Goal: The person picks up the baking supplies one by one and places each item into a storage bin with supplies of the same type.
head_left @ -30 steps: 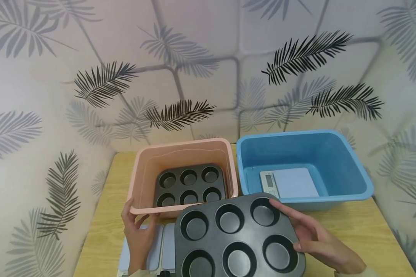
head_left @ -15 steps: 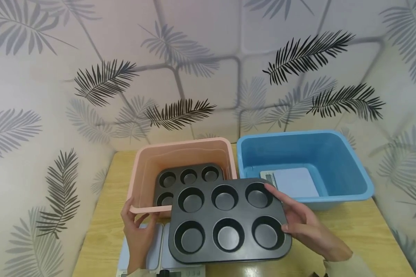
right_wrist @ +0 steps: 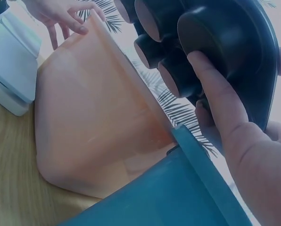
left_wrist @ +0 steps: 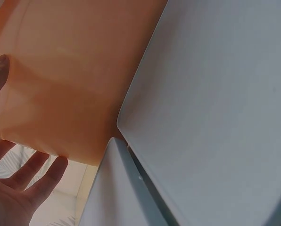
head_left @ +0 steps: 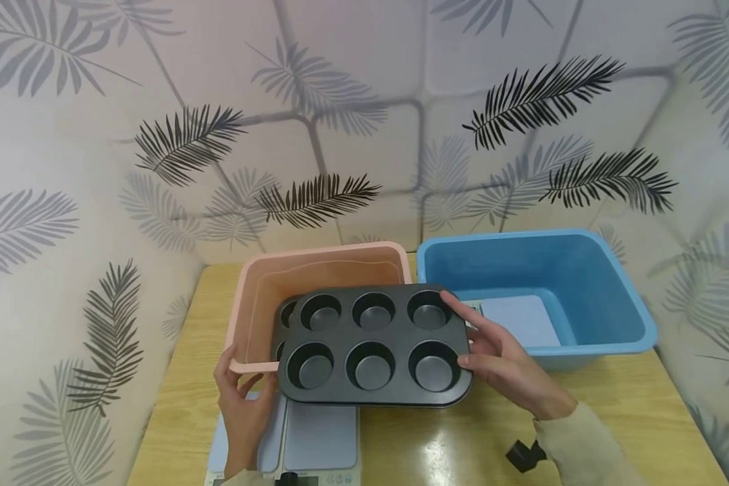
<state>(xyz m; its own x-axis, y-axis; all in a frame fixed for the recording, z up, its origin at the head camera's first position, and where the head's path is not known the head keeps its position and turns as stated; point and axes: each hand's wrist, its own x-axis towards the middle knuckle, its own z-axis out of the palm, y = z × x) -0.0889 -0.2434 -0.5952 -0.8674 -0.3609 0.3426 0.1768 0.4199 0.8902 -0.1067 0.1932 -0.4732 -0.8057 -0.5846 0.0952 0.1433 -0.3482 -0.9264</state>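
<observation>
A dark grey muffin tin point(head_left: 373, 344) hangs tilted over the front of the pink bin point(head_left: 252, 317), its cups facing the head camera. My right hand point(head_left: 504, 361) grips its right end, with a finger under the cups point(right_wrist: 220, 94) in the right wrist view. Inside the pink bin lies a second muffin tin point(head_left: 281, 324), mostly hidden behind the held one. My left hand point(head_left: 243, 405) holds the bin's front left corner, thumb on the near wall and fingers point(left_wrist: 48, 181) round the side.
Right of the pink bin stands a blue bin point(head_left: 595, 290) with a white kitchen scale point(head_left: 519, 320) inside. Two more scales point(head_left: 322, 439) lie side by side in front of the pink bin. A patterned wall point(head_left: 364, 135) rises behind the wooden table point(head_left: 632, 412).
My right hand has carried the muffin tin up and leftward, from the table's front to over the pink bin's front rim. My left hand has stayed at the bin's corner.
</observation>
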